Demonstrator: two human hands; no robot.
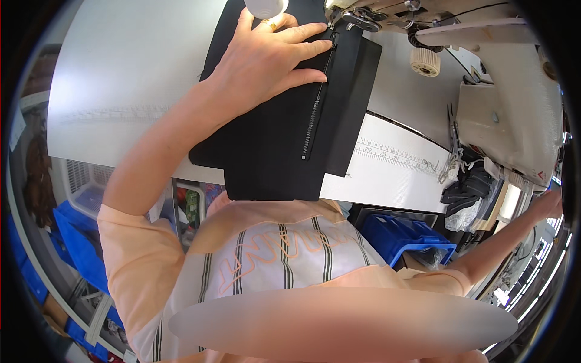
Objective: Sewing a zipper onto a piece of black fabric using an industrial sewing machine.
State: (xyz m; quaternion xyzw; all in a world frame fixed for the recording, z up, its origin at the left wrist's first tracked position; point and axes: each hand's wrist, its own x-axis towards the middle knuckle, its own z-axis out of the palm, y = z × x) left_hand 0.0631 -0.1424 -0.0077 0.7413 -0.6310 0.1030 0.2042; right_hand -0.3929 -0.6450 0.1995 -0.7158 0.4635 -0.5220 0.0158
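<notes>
White table — left hand flat on black fabric, zipper lengthwise toward needle; right hand unclear.

Sewing workshop: industrial sewing machine

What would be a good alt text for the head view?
The left hand presses black fabric with a zipper flat at a sewing machine on a white table. The right hand reaches far right.

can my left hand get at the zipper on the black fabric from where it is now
Probably yes. The left hand lies flat on the black fabric with its fingertips right beside the zipper, and nothing lies between them.
</notes>
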